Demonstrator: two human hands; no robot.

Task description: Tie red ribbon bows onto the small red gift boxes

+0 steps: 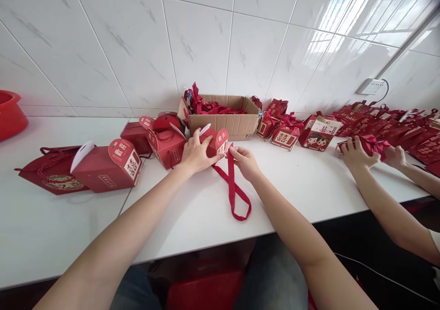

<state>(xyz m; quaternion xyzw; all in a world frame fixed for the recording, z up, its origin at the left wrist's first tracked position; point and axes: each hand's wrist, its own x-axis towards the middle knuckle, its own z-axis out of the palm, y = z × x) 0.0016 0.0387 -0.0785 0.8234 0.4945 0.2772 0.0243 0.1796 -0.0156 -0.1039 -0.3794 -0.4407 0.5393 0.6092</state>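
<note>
My left hand [196, 153] is closed around a small red gift box [217, 141] with a white character panel and a rounded top flap. The box stands on the white table [192, 227] in front of the cardboard box. Just to its right, my right hand [243, 161] pinches a red ribbon [231, 177] near one end. The ribbon hangs down and lies in a loop on the table, and its other part runs under or behind the gift box; I cannot tell which.
A cardboard box [227, 126] of red ribbons stands against the tiled wall. Larger red gift boxes [106, 168] sit to the left, beside a red basin [12, 115]. Finished-looking bowed boxes [285, 136] stand right. A co-worker's hands [359, 156] hold another box at far right.
</note>
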